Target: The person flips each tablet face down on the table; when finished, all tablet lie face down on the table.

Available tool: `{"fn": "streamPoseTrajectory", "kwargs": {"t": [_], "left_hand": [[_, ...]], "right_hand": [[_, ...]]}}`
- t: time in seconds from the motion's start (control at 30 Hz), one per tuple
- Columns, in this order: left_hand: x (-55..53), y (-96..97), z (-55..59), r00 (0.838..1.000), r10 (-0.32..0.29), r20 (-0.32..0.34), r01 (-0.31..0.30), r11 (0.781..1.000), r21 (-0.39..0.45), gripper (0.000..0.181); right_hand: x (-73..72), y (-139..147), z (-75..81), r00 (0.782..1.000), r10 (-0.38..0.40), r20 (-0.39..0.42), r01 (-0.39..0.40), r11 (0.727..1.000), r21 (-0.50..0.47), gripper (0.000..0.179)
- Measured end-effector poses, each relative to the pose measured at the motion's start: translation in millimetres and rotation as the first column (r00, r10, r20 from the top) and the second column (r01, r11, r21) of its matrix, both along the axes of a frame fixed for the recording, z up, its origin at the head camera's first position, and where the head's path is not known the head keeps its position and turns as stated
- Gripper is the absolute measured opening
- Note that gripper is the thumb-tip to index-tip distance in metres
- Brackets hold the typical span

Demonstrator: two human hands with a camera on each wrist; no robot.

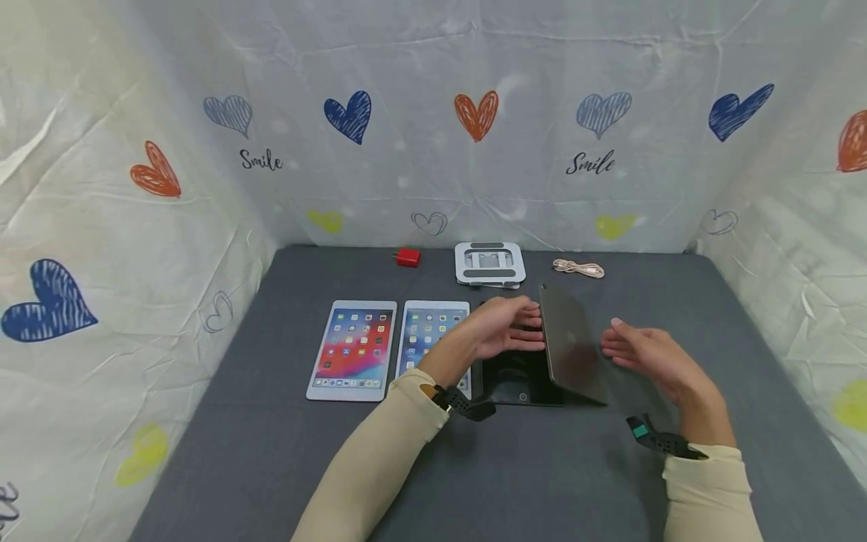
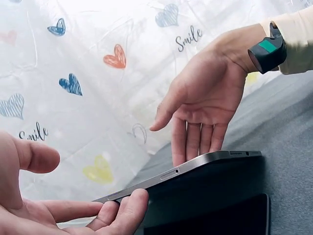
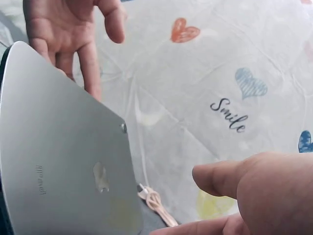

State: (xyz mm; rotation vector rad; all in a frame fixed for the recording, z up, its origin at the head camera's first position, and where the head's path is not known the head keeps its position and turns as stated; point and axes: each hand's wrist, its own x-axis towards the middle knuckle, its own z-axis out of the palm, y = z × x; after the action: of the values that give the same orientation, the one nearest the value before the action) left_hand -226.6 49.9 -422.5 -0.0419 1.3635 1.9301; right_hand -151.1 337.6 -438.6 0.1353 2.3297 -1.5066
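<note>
A grey tablet (image 1: 572,342) stands tilted on one long edge, its screen side toward my left hand (image 1: 497,327). In the right wrist view, its silver back (image 3: 63,147) shows a logo and a camera lens. The extended fingers of my left hand touch it near the raised edge, and the thumb stands away from it. My right hand (image 1: 653,357) is to the right of the tablet, fingers extended and apart from it. Beneath and left of the tilted tablet lies a black-screened tablet (image 1: 508,385), partly hidden by it.
Two white tablets with lit screens lie at left: one (image 1: 352,350) in full view, another (image 1: 427,331) partly behind my left arm. Along the back are a red charger plug (image 1: 408,257), a folded silver stand (image 1: 489,263) and a bundled cable (image 1: 578,268). Printed sheets surround the grey table (image 1: 542,474).
</note>
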Motion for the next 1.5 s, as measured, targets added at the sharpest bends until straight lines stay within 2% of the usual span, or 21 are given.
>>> {"fn": "streamPoseTrajectory", "kwargs": {"t": [0.17, 0.33, 0.67, 0.93, 1.2, 1.33, 1.5], "left_hand": [[1.8, 2.3, -11.9, 1.0, 0.011, 0.021, -0.011, 1.0, -0.001, 0.03], [4.0, 7.1, -19.7, 0.999, 0.027, 0.025, -0.027, 1.0, 0.002, 0.019], [7.5, 25.3, -30.3, 0.999, -0.007, 0.05, 0.006, 1.0, 0.019, 0.043], [8.4, 43.4, -38.7, 0.998, -0.015, 0.068, 0.015, 1.0, 0.009, 0.042], [8.9, 54.5, -37.2, 0.998, -0.018, 0.058, 0.02, 0.999, -0.031, 0.049], [10.0, 55.8, -33.9, 0.998, -0.046, 0.047, 0.048, 0.998, -0.028, 0.056], [12.9, 46.5, -32.5, 0.994, -0.111, 0.009, 0.111, 0.994, -0.011, 0.057]], "right_hand": [[3.1, 0, -4.9, 1.0, 0.007, -0.002, -0.007, 1.0, 0.019, 0.085], [5.8, 4, -5.2, 1.0, -0.018, -0.007, 0.019, 0.998, 0.052, 0.087], [8.9, 19, -6.9, 0.997, -0.075, -0.006, 0.075, 0.989, 0.126, 0.088], [11.2, 34, -4.3, 0.995, -0.102, -0.003, 0.101, 0.981, 0.166, 0.089], [14.0, 41, -3.6, 0.994, -0.107, -0.019, 0.109, 0.97, 0.218, 0.09], [16.0, 43, -1.9, 0.995, -0.095, -0.021, 0.097, 0.97, 0.223, 0.09], [19.3, 36, 1.7, 0.994, -0.107, 0.001, 0.104, 0.971, 0.215, 0.094]]}}
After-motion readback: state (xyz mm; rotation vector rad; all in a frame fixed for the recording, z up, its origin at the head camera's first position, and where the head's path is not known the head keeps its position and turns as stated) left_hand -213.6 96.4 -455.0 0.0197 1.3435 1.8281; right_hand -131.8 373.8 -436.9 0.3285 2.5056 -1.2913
